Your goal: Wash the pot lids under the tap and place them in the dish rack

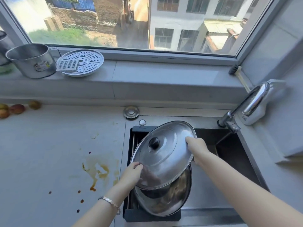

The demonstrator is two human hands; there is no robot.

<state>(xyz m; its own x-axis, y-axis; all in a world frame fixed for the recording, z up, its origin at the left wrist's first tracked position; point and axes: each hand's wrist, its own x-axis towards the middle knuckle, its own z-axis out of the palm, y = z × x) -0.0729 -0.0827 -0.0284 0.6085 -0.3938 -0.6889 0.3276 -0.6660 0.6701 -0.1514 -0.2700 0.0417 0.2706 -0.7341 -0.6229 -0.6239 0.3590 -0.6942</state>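
Observation:
A large steel pot lid (165,154) with a black knob is held tilted above the black dish rack (131,212) at the left of the sink. My left hand (132,172) grips its near left rim. My right hand (196,145) grips its far right rim. A second steel lid (168,200) lies in the rack, partly hidden under the first. The tap (229,122) stands at the sink's back right, and a thin stream of water runs from it into the basin.
The sink basin (229,154) lies right of the rack. The counter (49,153) on the left carries brown stains and some fruit (16,109) at its far edge. On the windowsill are a steel pot (31,60) and a perforated steamer plate (82,63).

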